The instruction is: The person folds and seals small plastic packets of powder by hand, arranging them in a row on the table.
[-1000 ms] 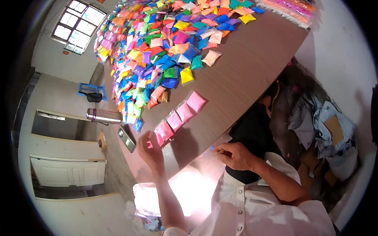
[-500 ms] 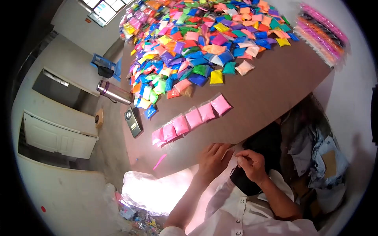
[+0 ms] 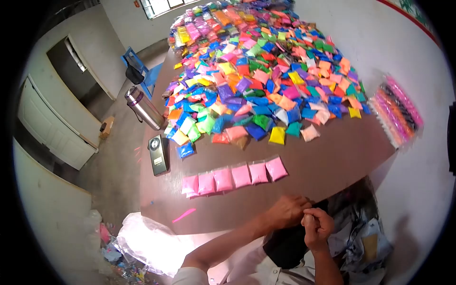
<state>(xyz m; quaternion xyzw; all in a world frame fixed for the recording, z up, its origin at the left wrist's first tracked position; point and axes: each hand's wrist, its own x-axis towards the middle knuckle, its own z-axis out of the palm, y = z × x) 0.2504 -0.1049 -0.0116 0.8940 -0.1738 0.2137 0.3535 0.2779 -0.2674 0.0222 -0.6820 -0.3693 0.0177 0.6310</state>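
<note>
Left hand [image 3: 287, 212] and right hand [image 3: 317, 226] together near bench [image 3: 327, 159] edge, both curled; cannot tell whether either grips anything. Pink packets [image 3: 241, 176] lie in a row before heap [image 3: 261, 76].

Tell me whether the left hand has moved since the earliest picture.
Yes. Judged against the dark device, the left hand has moved right, away from it, to beside the right hand.
</note>
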